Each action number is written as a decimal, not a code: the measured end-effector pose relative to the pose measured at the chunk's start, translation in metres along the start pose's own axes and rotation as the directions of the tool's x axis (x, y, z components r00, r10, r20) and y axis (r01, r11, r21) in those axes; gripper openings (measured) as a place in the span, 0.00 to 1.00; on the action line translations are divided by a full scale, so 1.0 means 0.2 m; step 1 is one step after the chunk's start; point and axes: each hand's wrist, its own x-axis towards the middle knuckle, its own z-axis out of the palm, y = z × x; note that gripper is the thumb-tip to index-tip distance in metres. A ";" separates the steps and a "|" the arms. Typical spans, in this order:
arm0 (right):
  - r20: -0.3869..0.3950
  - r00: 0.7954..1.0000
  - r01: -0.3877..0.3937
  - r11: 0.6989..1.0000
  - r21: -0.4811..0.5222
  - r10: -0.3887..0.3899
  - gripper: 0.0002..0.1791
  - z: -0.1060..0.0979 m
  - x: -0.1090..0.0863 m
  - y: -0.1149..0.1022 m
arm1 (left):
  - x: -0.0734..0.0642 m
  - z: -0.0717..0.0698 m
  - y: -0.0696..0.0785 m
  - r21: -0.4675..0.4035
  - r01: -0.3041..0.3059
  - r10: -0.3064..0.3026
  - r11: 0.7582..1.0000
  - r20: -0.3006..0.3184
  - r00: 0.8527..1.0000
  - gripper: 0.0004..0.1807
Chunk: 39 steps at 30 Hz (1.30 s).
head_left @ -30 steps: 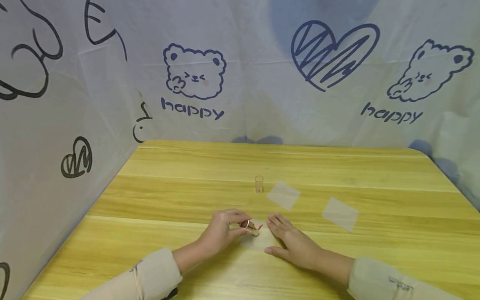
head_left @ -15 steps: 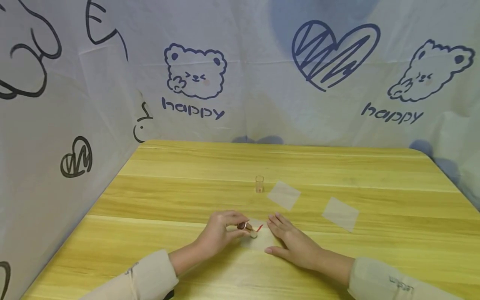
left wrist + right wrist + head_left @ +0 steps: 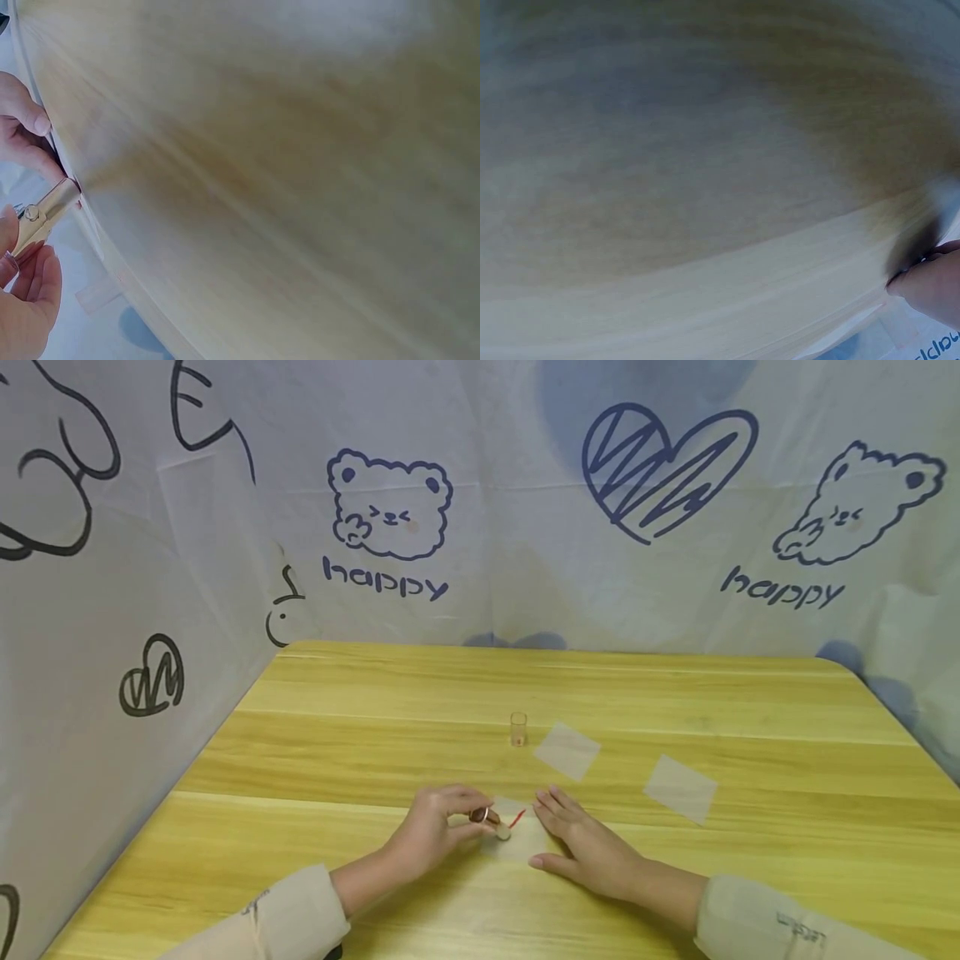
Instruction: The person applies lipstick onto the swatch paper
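Note:
In the head view my left hand [image 3: 433, 828] pinches a small brown-and-gold tubular tool [image 3: 486, 817] between thumb and fingers; its kind is unclear. The tool tilts, its pale round end touching or just above a translucent paper square [image 3: 528, 843]. A thin red line [image 3: 517, 819] runs on the sheet from near that end up to the right. My right hand [image 3: 592, 852] lies flat, its fingers straight over the sheet's right edge. The left wrist view shows the tool's gold body [image 3: 46, 214] closer. Only fingertips [image 3: 922, 289] of the right hand show in the right wrist view.
A small clear cylinder [image 3: 518, 729] with a red spot near its base stands behind the hands. Two more translucent squares, a nearer one [image 3: 567, 751] and one farther right [image 3: 681, 788], lie on the wooden table [image 3: 337, 693]. A printed cloth hangs behind and at left.
My left hand has slid a little down and left with the tool. More of the red line shows on the paper. My right hand stays where it was.

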 end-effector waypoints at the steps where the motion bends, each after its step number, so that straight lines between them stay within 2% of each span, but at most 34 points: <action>1: -0.001 1.000 0.001 1.000 0.000 -0.001 0.39 0.00 0.00 0.00 | 0.00 0.00 0.00 -0.005 0.003 -0.003 1.000 -0.001 1.000 0.15; 18: -0.012 1.000 0.027 1.000 0.003 -0.027 0.41 0.00 0.00 -0.01 | -0.03 -0.02 0.01 -0.018 0.017 -0.017 1.000 0.012 1.000 0.14; 24: -0.008 1.000 0.014 1.000 0.000 -0.014 0.40 0.00 0.00 -0.01 | -0.04 -0.02 0.01 -0.039 0.023 -0.022 0.999 0.018 1.000 0.15; 30: -0.007 1.000 0.018 1.000 -0.001 -0.018 0.40 0.00 0.00 -0.01 | -0.05 -0.03 0.02 -0.022 0.002 -0.002 1.000 0.010 1.000 0.15; 39: -0.010 1.000 0.018 1.000 0.002 -0.018 0.41 0.00 -0.01 -0.02 | -0.06 -0.04 0.02 -0.028 0.002 -0.001 1.000 0.020 1.000 0.14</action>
